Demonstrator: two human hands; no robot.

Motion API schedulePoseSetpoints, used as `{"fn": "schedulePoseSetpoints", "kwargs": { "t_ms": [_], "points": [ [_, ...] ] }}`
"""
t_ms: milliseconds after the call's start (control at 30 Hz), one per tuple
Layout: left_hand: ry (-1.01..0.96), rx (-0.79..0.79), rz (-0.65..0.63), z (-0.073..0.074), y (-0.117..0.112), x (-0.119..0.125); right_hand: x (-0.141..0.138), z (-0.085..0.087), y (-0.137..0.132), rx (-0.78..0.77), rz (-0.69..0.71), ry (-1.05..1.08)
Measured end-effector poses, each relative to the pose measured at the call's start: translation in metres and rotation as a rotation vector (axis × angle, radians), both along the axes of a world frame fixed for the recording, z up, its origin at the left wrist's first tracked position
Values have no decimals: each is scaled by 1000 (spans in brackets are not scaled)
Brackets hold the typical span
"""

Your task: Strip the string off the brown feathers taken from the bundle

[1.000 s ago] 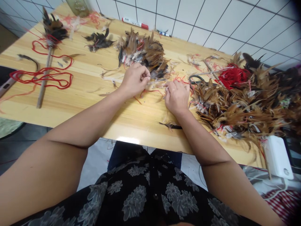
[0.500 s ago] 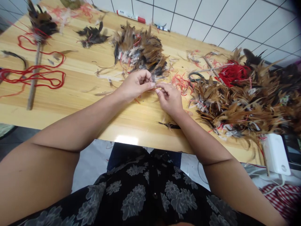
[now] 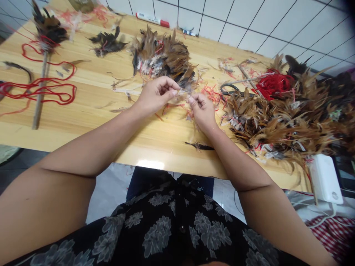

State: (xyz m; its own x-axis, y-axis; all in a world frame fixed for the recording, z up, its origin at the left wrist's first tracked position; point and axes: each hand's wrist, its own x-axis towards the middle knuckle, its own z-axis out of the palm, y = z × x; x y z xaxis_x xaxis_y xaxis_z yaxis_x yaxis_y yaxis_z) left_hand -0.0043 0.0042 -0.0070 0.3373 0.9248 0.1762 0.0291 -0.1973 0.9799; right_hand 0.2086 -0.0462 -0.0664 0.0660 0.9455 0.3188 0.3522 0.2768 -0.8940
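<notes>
My left hand [image 3: 156, 95] and my right hand [image 3: 202, 111] meet over the middle of the wooden table [image 3: 83, 122], both pinched on a small pale feather piece [image 3: 183, 93] stretched between their fingertips. A thin red thread [image 3: 173, 106] trails under them. Just behind my left hand lies a heap of brown and black feathers [image 3: 163, 55]. A much larger heap of brown feathers [image 3: 280, 118] spreads out right of my right hand.
A stick with feathers tied to its top [image 3: 41, 74] lies at the far left among loops of red cord [image 3: 41, 88]. A red thread bundle [image 3: 270, 85], black-handled scissors [image 3: 230, 88], a marker [image 3: 152, 19] and a white box [image 3: 325, 179] are also there. A dark feather [image 3: 201, 146] lies near the front edge.
My hands came together from the table surface, then drew a little apart again, pulling the small feather piece between them. The view shifted slightly.
</notes>
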Motion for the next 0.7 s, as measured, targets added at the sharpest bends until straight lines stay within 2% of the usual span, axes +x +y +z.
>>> {"fn": "schedulePoseSetpoints", "kwargs": {
  "t_ms": [100, 167, 333, 467, 567, 633, 700],
  "points": [
    [163, 162, 98, -2, 12, -4, 9, -5, 8, 6, -90, 32],
    [338, 258, 110, 0, 16, -3, 13, -8, 12, 16, -137, 32],
    [832, 412, -14, 16, 15, 13, 14, -9, 15, 36, -187, -5],
    [1101, 443, -78, 22, 12, 23, 14, -10, 16, 46, -195, -28],
    [1114, 418, -52, 17, 18, 23, 14, -13, 18, 35, -184, -49],
    [980, 369, -25, 13, 24, 19, 15, -16, 20, 23, -184, -63],
    [743, 282, 10, 9, 29, 14, 14, -17, 21, 19, -179, -72]
  ]
}}
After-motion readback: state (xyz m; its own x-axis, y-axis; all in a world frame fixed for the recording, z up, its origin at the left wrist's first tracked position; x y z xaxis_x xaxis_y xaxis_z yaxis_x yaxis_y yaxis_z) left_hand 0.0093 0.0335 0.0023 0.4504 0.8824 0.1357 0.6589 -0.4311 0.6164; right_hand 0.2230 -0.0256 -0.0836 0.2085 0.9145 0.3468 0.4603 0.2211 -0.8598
